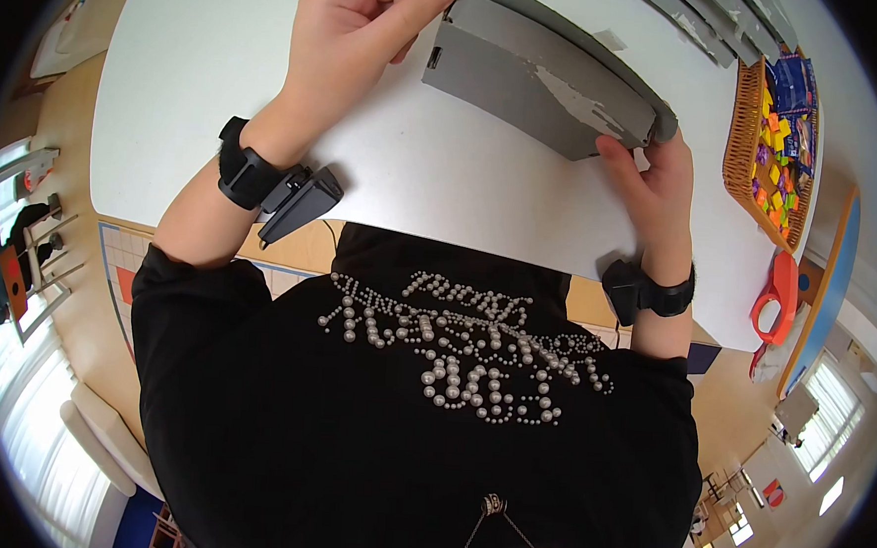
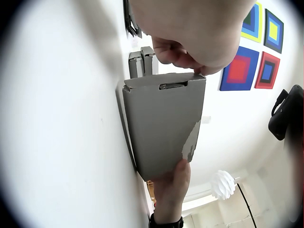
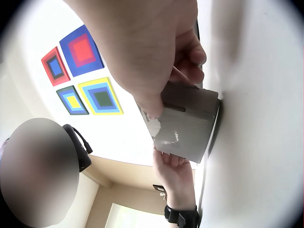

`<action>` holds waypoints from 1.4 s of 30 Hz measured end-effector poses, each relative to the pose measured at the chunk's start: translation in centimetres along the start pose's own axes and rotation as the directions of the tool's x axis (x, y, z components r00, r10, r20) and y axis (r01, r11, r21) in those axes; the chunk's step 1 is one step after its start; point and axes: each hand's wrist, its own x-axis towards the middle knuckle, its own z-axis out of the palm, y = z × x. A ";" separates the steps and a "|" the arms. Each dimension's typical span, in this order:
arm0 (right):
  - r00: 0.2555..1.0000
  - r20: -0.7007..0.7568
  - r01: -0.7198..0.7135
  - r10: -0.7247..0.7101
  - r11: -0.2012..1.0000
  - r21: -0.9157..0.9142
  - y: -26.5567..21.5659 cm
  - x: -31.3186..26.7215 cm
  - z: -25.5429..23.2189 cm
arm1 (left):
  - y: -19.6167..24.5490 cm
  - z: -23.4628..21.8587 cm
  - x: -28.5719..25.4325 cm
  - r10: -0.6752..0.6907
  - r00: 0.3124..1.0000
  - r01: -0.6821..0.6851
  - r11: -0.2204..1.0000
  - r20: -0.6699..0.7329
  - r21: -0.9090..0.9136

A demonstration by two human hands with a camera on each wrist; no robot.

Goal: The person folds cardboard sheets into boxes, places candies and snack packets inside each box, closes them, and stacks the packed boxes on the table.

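Observation:
A grey box (image 1: 528, 70) with a pale torn patch on its side stands on the white table, held at both ends. At its left end the left hand (image 1: 356, 41) pinches the top corner between thumb and curled fingers. The right hand (image 1: 657, 181) grips the opposite end, thumb on the near side, other fingers partly hidden behind it. In the left wrist view, the box (image 2: 164, 123) shows a narrow slot near its upper edge, with the left hand (image 2: 194, 33) at that edge. The right wrist view shows the right hand (image 3: 142, 52) over the box's end (image 3: 190, 128).
More grey boxes (image 1: 704, 25) lie at the back right of the white table (image 1: 200, 93). A wicker basket (image 1: 740, 156) with colourful wrapped pieces and blue packets stands at the right edge. Below it are red-orange scissors (image 1: 776, 297) at the table's edge.

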 end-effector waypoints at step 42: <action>0.993 -0.023 -0.110 0.114 0.986 0.127 0.5 -0.2 -0.1 | 0.6 0.6 0.6 0.146 0.967 -0.130 0.987 0.208 -0.089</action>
